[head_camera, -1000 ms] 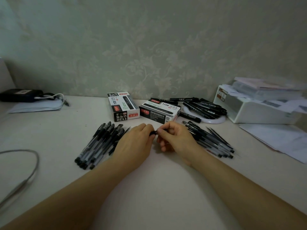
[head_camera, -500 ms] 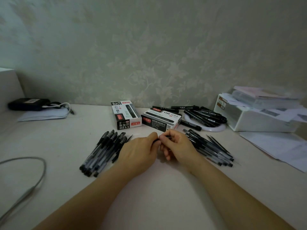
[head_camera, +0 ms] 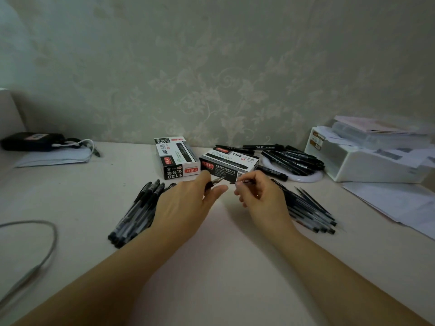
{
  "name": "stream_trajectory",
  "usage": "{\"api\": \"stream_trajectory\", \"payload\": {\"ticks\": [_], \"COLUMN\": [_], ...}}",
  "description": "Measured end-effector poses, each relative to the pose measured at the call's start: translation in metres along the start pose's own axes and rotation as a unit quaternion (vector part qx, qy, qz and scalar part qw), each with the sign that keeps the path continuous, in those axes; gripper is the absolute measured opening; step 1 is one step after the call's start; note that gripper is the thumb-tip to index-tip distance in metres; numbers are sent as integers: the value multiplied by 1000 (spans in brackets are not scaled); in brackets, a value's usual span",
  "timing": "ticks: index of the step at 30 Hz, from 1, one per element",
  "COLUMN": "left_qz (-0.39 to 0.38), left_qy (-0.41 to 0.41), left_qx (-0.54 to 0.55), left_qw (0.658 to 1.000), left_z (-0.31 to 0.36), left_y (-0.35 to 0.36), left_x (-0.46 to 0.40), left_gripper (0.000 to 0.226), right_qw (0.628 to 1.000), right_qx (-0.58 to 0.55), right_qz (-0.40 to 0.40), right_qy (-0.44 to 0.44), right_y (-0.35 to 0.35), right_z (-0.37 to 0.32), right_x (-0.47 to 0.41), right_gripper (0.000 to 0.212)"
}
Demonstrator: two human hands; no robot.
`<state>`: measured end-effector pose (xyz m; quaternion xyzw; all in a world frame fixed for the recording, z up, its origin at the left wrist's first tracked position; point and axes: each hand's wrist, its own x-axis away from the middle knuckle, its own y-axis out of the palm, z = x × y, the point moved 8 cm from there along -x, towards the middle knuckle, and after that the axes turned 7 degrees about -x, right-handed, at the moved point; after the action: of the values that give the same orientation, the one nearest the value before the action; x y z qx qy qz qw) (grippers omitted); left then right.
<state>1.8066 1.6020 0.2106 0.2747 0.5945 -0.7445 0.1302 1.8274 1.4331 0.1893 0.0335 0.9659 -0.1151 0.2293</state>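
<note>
My left hand (head_camera: 186,208) grips a black pen (head_camera: 215,181) whose bare metal tip points right. My right hand (head_camera: 261,196) pinches a small dark pen cap (head_camera: 242,182) a short gap to the right of that tip. A bundle of capped black pens (head_camera: 138,212) lies on the table under and left of my left hand. Another heap of black pens (head_camera: 310,210) lies right of my right hand.
Two black-and-white pen boxes (head_camera: 176,157) (head_camera: 229,164) stand behind my hands. Black markers (head_camera: 292,160) lie piled on a white ring. A white box with papers (head_camera: 367,158) is at the right, loose sheets (head_camera: 395,203) beside it. A grey cable (head_camera: 35,257) loops at left; a black pouch (head_camera: 31,141) far left.
My hands were together around the pen; now they have drawn apart, the cap in my right hand and the uncapped pen in my left. The view tilted up slightly.
</note>
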Motion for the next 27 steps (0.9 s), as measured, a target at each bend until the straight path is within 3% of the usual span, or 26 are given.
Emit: {"api": "stream_trajectory", "payload": {"ticks": [2,4,9,13,15,18,24,27], "left_qz": [-26,-38,-45,-44,-46,-35,-38,-36], "left_qy": [3,3,25,29,28,33,68,75], "left_qx": [24,72,77,78,77,84,87,118], "left_qw": [999,997,996,996,996,995,993,990], "left_z": [2,4,10,9,8,9,18,19], "left_y": [6,12,11,9,9,6,7,7], "left_x": [2,4,5,4,4,5,6,6], "left_gripper": [31,18,9,9,11,12,15,13], "right_qw": [984,965,951,942,949,980,990,993], "right_qx": [167,246,293,325,305,183,80,35], "right_qz": [-32,-55,-61,-59,-47,-25,-111,-116], "right_qy": [-57,-70,-71,-54,-60,-80,-33,1], "right_y": [6,10,12,13,11,7,20,18], "right_z": [-5,-5,-3,2,-2,-15,-13,-7], "right_x": [2,4,3,2,1,2,7,4], "right_gripper": [7,7,4,14,18,15,10,9]}}
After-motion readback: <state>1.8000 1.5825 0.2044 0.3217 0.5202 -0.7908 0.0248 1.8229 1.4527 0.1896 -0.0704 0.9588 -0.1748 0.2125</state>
